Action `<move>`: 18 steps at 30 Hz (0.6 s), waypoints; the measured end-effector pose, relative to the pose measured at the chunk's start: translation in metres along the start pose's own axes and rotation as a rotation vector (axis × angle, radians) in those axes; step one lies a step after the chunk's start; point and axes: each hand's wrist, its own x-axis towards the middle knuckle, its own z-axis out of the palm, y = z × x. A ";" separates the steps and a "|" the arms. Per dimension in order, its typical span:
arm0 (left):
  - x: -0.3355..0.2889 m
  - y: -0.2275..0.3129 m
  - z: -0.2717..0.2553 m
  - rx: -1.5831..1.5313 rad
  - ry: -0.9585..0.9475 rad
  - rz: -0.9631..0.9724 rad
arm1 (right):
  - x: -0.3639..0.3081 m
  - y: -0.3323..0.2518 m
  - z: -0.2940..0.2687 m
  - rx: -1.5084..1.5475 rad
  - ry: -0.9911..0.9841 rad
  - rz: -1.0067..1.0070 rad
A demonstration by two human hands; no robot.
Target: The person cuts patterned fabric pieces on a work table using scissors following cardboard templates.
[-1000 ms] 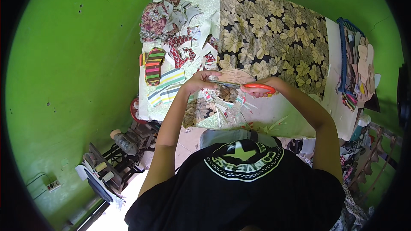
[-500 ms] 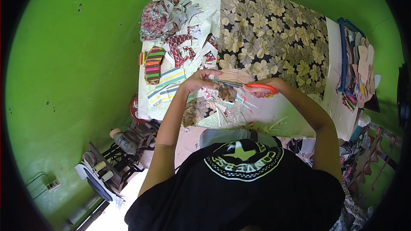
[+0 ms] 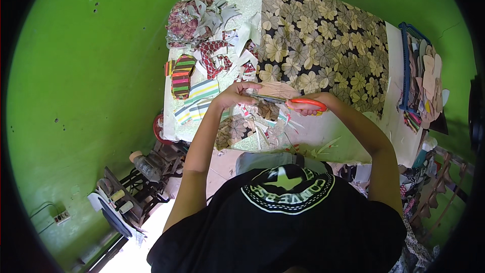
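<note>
My right hand point(image 3: 313, 103) is closed round the orange handles point(image 3: 317, 102) of a pair of scissors, whose metal blades point(image 3: 273, 99) point left toward my other hand. My left hand point(image 3: 235, 95) pinches the left end of a beige, rounded, sole-shaped piece point(image 3: 278, 89) with thin dark lines. The blades lie along its near edge; their tips are partly hidden by my left fingers. Just below the blades shows a scrap of black-and-beige floral material point(image 3: 268, 110), and another floral piece point(image 3: 234, 129) lies nearer me, among thin cut strips point(image 3: 260, 132).
A large floral sheet point(image 3: 323, 40) covers much of the white table point(image 3: 394, 86). Crumpled offcuts point(image 3: 194, 20), red patterned scraps point(image 3: 214, 53) and striped pieces point(image 3: 183, 76) lie at left. A blue basket point(image 3: 405, 71) with sole-shaped pieces point(image 3: 429, 76) stands at right.
</note>
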 end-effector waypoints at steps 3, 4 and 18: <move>0.000 0.003 0.002 -0.005 0.002 0.011 | -0.005 -0.001 0.000 -0.054 0.006 -0.051; -0.001 0.005 0.002 -0.002 0.006 0.003 | -0.003 0.001 0.000 -0.053 0.006 -0.050; -0.001 0.006 0.004 0.002 0.023 0.010 | 0.007 0.007 0.004 0.005 -0.051 -0.103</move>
